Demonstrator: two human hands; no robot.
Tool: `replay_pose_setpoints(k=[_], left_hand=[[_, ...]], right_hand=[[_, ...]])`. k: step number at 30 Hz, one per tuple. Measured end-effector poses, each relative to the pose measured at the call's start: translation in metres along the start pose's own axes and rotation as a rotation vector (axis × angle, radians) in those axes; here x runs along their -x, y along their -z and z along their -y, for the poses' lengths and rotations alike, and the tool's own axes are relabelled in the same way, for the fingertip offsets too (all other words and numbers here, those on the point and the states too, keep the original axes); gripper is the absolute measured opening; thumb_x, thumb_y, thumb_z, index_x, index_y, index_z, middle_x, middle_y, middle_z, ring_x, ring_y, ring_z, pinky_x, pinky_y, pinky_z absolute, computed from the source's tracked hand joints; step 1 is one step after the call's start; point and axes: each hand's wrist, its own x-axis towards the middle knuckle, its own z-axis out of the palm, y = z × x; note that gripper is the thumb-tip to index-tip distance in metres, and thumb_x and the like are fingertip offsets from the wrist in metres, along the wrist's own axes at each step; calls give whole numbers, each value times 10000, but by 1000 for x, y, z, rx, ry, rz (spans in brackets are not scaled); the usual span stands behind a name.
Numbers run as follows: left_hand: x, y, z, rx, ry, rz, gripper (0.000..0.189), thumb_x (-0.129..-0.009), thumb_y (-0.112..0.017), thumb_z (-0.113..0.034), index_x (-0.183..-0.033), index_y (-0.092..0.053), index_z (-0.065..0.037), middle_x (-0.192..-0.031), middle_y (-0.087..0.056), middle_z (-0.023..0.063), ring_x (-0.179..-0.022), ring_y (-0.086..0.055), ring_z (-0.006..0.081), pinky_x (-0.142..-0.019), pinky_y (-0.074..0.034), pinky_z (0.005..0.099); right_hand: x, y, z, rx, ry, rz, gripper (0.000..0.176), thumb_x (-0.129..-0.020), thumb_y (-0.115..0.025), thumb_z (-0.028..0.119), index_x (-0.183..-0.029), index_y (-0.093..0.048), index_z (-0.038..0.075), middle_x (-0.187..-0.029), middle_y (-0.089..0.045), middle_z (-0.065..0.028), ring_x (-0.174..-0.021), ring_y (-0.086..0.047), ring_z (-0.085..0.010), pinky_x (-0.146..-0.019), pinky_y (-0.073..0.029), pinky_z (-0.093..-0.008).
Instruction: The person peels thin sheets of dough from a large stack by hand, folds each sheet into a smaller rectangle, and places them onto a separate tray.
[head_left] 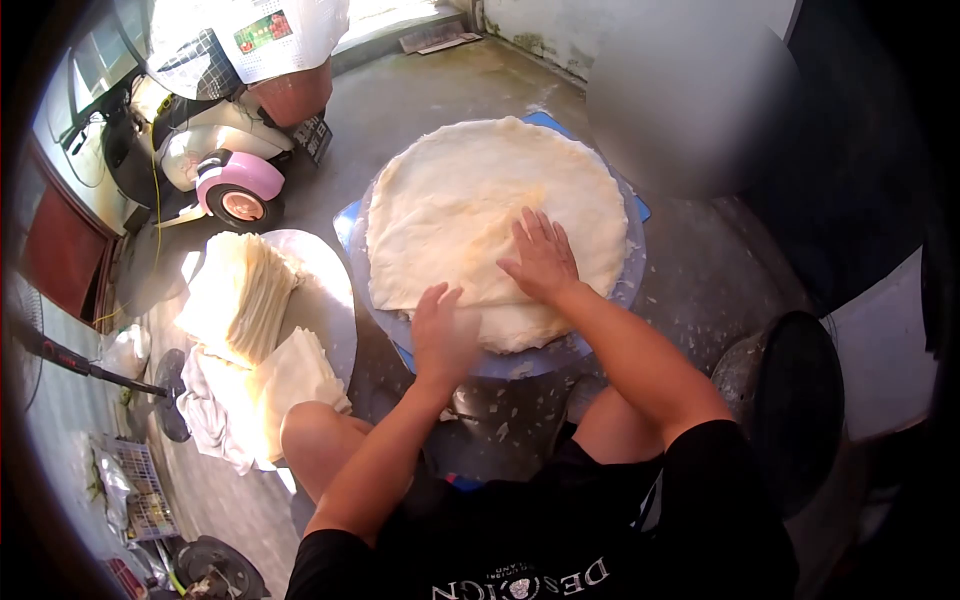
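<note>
A wide, round stack of thin, pale dough sheets point(450, 200) covers most of a round board point(637, 265) in front of me. My right hand point(543, 258) lies on the dough right of its middle, palm down and fingers spread. At the near left edge of the dough is my left hand point(443, 335), partly smeared by motion, its fingers stretched out and apart over the border. Along the near side, a lower layer of dough point(520, 327) shows beneath the top sheet's edge. Yellowish patches mark the top sheet near my right hand.
On my left, a second round board point(335, 290) carries a tall stack of folded pale sheets point(240, 300) and a lower pile point(297, 385). A scooter with a pink fender point(243, 178) stands behind. To my right is a dark round object point(800, 410). A wire basket point(147, 485) sits lower left.
</note>
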Motion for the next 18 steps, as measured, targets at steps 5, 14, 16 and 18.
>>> replay_pose_setpoints(k=[5,14,16,18], left_hand=[[-1,11,52,618,755,-233,324,-944,-663,-274,-1163,-587,-48,-1084,-651,117,-859,-613,213,-726,-502,373],[-18,3,110,1258,1193,-336,192,-965,-679,-241,-1029,-557,-106,-770,-619,9,-535,-492,111,-448,-353,229],[-20,6,107,1127,1106,-437,160,-955,-692,-214,-957,-576,-105,-769,-593,8,-580,-500,98,-481,-377,222],[-23,7,99,1054,992,-468,146,-958,-686,-211,-959,-574,-118,-756,-572,-11,-579,-500,90,-491,-402,224]], right_hand=[[17,-6,48,-80,293,0,765,-966,-514,535,-1542,-351,59,-1620,-273,-180,-1512,-214,-346,-1227,-155,-516],[26,2,62,-71,264,101,779,-942,-548,524,-1552,-339,86,-1617,-286,-178,-1508,-231,-353,-1222,-182,-509],[34,14,70,-40,317,39,775,-928,-565,525,-1536,-370,86,-1602,-313,-180,-1503,-244,-353,-1218,-194,-505],[56,34,82,-66,313,252,706,-942,-591,489,-1478,-445,54,-1565,-365,-173,-1465,-301,-353,-1197,-226,-511]])
